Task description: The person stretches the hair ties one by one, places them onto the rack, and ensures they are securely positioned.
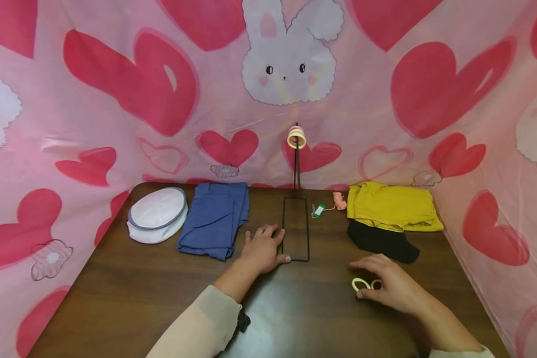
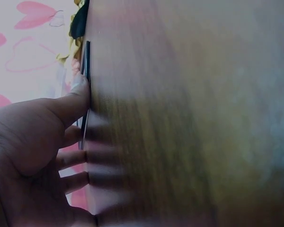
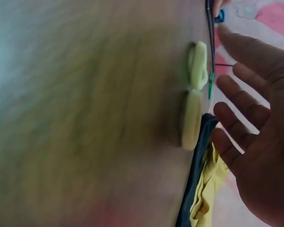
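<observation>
A black wire stand has a flat rectangular base [image 1: 295, 229] on the brown table [image 1: 161, 298], and its post carries pale rings [image 1: 297, 137] at the top. My left hand [image 1: 265, 247] lies flat beside the base, fingers straight, thumb touching the wire. In the left wrist view the thumb [image 2: 78, 94] presses against the base wire [image 2: 86, 61]. My right hand [image 1: 387, 284] hovers with relaxed, spread fingers over two pale yellow-green rings [image 1: 361, 284]. In the right wrist view these rings [image 3: 194, 94] lie on the table, apart from the open hand [image 3: 260, 123].
A white cap [image 1: 157, 214] and a folded blue cloth [image 1: 215, 219] lie at the back left. A yellow cloth [image 1: 391, 206] lies over a black cloth [image 1: 382, 241] at the back right. A green tag [image 1: 318, 210] and a peach tie [image 1: 339, 200] sit near the stand. Pink fabric walls surround the table.
</observation>
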A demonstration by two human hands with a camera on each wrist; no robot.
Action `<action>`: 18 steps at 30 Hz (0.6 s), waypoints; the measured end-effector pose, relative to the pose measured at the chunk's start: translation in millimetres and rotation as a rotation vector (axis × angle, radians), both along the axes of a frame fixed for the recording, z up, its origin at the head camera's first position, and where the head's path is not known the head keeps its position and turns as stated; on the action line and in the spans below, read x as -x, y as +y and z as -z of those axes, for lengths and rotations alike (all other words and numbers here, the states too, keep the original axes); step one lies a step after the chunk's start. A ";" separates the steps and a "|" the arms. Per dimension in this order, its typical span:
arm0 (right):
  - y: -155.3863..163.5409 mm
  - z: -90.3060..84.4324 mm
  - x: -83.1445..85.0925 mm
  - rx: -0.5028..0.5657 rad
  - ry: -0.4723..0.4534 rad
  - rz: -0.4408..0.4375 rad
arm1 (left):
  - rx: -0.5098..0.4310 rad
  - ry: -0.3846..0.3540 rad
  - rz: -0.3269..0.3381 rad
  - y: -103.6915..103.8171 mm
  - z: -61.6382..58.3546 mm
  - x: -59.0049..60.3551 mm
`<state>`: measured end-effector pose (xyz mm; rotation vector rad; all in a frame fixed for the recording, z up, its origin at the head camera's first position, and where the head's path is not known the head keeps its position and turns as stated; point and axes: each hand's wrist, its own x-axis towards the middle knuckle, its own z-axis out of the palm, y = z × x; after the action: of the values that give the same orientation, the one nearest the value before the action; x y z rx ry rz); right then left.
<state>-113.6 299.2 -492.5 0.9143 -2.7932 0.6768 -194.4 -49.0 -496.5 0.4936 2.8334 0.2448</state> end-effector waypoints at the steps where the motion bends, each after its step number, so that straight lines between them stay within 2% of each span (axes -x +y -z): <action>1: 1.6 0.9 -1.0 -0.014 -0.005 -0.002 | -0.003 -0.002 -0.001 -0.1 -1.1 -0.4; 7: 7.2 4.5 -4.4 -0.052 -0.008 -0.010 | -0.008 -0.018 -0.006 -0.6 -5.6 -1.6; 12: 5.9 6.4 -5.1 -0.037 -0.011 -0.036 | 0.001 -0.024 -0.009 -1.3 -3.3 -1.7; 18: -0.2 3.5 -3.0 -0.003 0.049 -0.044 | 0.003 -0.025 -0.006 -0.1 -1.7 1.6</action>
<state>-110.5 299.0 -496.0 0.9825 -2.7394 0.6478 -196.0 -49.1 -494.8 0.4779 2.8113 0.2455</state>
